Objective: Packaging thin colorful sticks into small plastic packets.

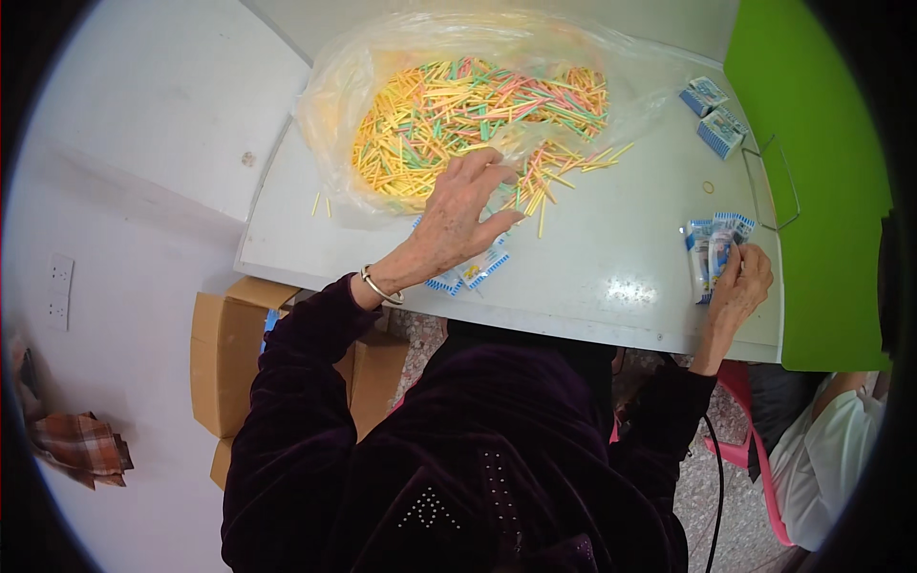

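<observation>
The head view shows a grey table with a clear plastic bag lying open on it, filled with thin coloured sticks in yellow, pink and green. The left hand is spread wide, palm down, over the loose sticks that have spilled from the mouth of the bag, and nothing is gripped by it. A few small blue-and-white packets lie just under and beside that hand. The right hand is closed around a stack of packets near the right-hand edge of the table. Two small blue boxes are set further back, beside a green board.

Several risks can be judged from this. More sticks could be dragged out of the bag by a sweep of the open hand, and some could be pushed toward the near-left edge, where two sticks already lie apart. The packets under the left hand could be knocked off the front edge. The held stack sits close to the rim, so a slackened grip could let pieces slide to the floor.
</observation>
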Motion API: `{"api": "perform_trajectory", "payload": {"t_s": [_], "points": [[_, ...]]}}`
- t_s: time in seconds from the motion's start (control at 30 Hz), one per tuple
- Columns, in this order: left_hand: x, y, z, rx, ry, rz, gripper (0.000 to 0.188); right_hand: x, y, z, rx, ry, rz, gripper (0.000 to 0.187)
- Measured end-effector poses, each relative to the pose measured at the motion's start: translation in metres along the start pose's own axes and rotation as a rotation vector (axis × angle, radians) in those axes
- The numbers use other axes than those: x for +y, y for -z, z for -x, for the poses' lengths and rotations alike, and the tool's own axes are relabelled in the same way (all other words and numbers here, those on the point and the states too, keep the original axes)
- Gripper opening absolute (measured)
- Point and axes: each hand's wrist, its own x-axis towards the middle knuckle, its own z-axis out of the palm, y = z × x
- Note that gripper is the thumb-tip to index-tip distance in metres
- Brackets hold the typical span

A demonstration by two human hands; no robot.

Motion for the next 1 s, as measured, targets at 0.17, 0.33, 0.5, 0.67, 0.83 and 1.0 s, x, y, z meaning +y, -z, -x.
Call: {"api": "perform_trajectory", "payload": {"t_s": [0.17, 0.33, 0.5, 0.67, 0.83, 1.0], "points": [[0.028, -0.011, -0.039, -0.009, 0.005, 0.414, 0.044, -0.061, 0.007, -0.009, 0.046, 0.269, -0.332, 0.008], [0.043, -0.026, -0.067, -0.205, 0.093, 0.606, 0.035, -0.107, 0.006, 0.006, -0.091, 0.350, -0.470, 0.012], [0.027, -0.042, -0.061, -0.250, 0.177, 0.737, 0.017, -0.111, -0.011, 0.019, -0.326, 0.211, -0.635, 0.016], [0.024, -0.038, -0.059, -0.190, 0.186, 0.719, 0.017, -0.115, -0.027, 0.026, -0.469, -0.045, -0.964, 0.018], [0.017, -0.043, -0.053, -0.138, 0.235, 0.802, 0.015, -0.117, -0.025, 0.024, -0.672, -0.217, -1.160, 0.016], [0.017, -0.046, -0.049, -0.093, 0.198, 0.634, 0.017, -0.118, -0.022, 0.025, -0.763, -0.319, -1.183, 0.022]]}}
